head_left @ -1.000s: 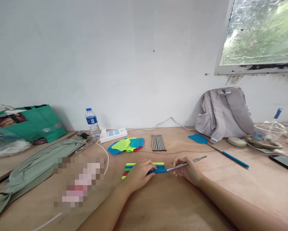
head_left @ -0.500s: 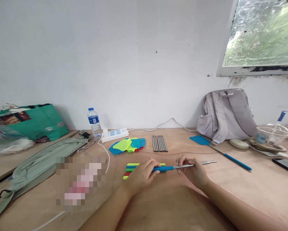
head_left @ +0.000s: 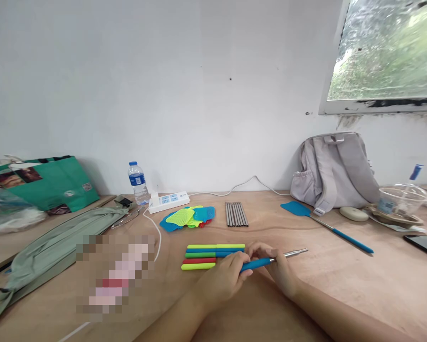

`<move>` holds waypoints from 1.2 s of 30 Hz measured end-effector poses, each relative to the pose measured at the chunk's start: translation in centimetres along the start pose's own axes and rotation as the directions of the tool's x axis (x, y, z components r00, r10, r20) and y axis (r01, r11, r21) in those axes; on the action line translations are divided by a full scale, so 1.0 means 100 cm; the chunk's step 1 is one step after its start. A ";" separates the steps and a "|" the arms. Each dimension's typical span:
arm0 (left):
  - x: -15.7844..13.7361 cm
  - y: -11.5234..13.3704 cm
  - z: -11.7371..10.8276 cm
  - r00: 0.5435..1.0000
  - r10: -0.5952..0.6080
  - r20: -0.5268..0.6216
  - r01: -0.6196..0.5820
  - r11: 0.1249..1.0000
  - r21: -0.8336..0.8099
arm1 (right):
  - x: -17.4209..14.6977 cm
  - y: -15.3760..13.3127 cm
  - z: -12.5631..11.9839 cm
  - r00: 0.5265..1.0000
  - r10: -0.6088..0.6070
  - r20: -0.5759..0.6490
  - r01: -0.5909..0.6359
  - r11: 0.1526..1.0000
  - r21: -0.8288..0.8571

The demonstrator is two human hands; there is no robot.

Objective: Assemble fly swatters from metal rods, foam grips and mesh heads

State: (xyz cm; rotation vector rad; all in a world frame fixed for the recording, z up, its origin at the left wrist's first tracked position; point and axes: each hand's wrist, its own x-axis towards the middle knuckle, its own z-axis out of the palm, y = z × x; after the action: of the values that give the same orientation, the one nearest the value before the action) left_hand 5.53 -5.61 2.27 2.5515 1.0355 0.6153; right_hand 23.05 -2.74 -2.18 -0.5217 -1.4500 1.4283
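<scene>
My left hand [head_left: 224, 281] is closed round the blue grip of a fly swatter handle [head_left: 259, 264]. Its thin metal rod [head_left: 296, 252] points to the right and slightly away from me. My right hand [head_left: 280, 267] is closed on the rod where it leaves the grip, with some fingers hidden behind it. Just beyond my left hand lies a row of coloured grips [head_left: 200, 255] in yellow, blue, green and red. Farther back are a bundle of metal rods [head_left: 236, 214] and a pile of coloured swatter heads [head_left: 185, 217]. A blue fly swatter [head_left: 352, 239] with its head attached lies to the right.
A white power strip [head_left: 168, 202] and a water bottle [head_left: 138, 183] stand by the wall. Left are a green bag [head_left: 60, 183] and a grey-green cloth bag [head_left: 67, 242]. Right are a backpack [head_left: 336, 171], a plastic cup [head_left: 400, 202] and a phone [head_left: 425, 246].
Both hands have come closer to me with the handle, uncovering more of the coloured grips. My right hand is now nearer the blue grip and my left hand.
</scene>
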 end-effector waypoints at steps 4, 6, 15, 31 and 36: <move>-0.001 0.005 0.000 1.000 -0.007 0.014 0.007 1.000 -0.003 | -0.002 0.002 0.004 0.999 -0.034 0.022 0.033 0.999 0.027; -0.001 0.005 0.003 1.000 0.023 -0.007 -0.023 0.999 0.031 | -0.004 0.002 0.008 0.999 -0.047 0.023 0.046 0.998 0.042; -0.002 -0.002 0.016 0.968 0.218 -0.128 -0.178 0.946 0.270 | -0.008 0.010 0.010 0.999 0.043 -0.005 -0.043 0.998 0.049; -0.001 -0.026 0.010 0.830 0.307 -0.466 -0.184 0.939 0.291 | 0.005 0.019 -0.009 0.986 0.156 -0.055 -0.133 0.947 0.292; 0.002 -0.033 0.025 0.802 0.304 -0.514 -0.159 0.939 0.306 | 0.016 0.025 -0.020 0.953 0.210 -0.218 -0.084 0.875 0.477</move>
State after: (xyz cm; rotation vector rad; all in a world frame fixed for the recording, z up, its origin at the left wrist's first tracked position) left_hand 5.02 -3.48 -1.27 2.8144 1.0161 1.4547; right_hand 23.30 0.08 -4.31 -0.5009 -0.8280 1.6902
